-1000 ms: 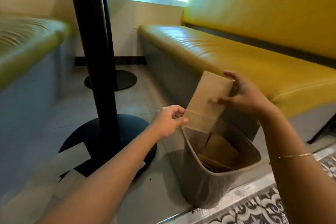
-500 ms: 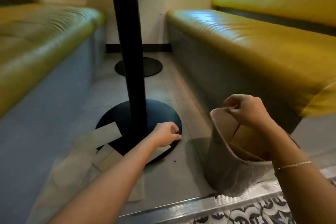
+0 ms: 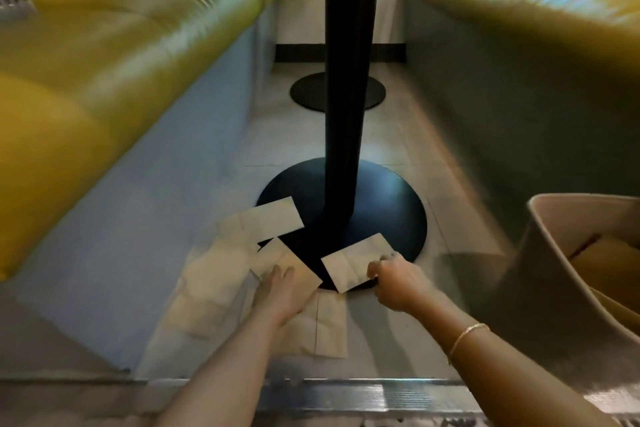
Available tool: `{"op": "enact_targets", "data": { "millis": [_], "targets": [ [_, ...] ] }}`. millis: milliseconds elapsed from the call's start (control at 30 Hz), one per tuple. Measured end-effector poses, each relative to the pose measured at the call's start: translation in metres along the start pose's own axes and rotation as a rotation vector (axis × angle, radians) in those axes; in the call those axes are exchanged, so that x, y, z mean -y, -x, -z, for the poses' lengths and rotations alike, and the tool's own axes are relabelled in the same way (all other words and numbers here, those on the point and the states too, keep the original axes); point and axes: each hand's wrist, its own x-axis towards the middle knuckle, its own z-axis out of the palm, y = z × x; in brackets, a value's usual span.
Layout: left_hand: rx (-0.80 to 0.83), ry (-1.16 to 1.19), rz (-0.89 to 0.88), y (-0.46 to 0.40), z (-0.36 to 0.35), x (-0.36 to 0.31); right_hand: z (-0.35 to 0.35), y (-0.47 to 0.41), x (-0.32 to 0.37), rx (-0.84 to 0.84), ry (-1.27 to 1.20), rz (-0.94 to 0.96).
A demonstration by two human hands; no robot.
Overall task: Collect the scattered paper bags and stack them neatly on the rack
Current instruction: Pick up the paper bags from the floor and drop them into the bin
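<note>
Here your two hands reach forward and down to the floor (image 3: 398, 329) between the two yellow booth seats. Your left hand (image 3: 278, 291) lies palm down with its fingers extended, resting flat on a paper bag (image 3: 277, 258) that lies partly on the black table base (image 3: 381, 204) and partly on other bags. Your right hand (image 3: 393, 279) is curled, its fingers pinching the near right edge of a second paper bag (image 3: 353, 262) that lies over the rim of the base; a thin bracelet (image 3: 465, 333) sits on that forearm. Both forearms extend from the lower edge of the view, roughly parallel, with the hands near each other but apart.

More flat paper bags lie scattered on the floor: one (image 3: 268, 220) overlapping the left edge of the base, and a blurred pile (image 3: 204, 291) to the left of your left hand, against the seat front. The table post (image 3: 348, 80) rises from the base. A beige bin (image 3: 554, 274) stands at the right, well apart from your right hand, with brown paper bags (image 3: 609, 263) inside it.
</note>
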Motion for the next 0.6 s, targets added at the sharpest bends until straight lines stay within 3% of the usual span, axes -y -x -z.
{"op": "enact_targets", "data": {
  "millis": [167,367,600],
  "targets": [
    [-0.002,0.016,-0.072,-0.011,-0.017,-0.001,-0.045,-0.036,0.017,-0.019,-0.031,0.002],
    [-0.135,0.067,-0.078,-0.020,-0.033,0.001,-0.083,-0.058,0.020,0.009,-0.075,0.013],
    [-0.072,0.017,-0.056,-0.031,-0.029,0.002,-0.087,-0.061,0.015,-0.061,0.019,0.038]
  ]
}}
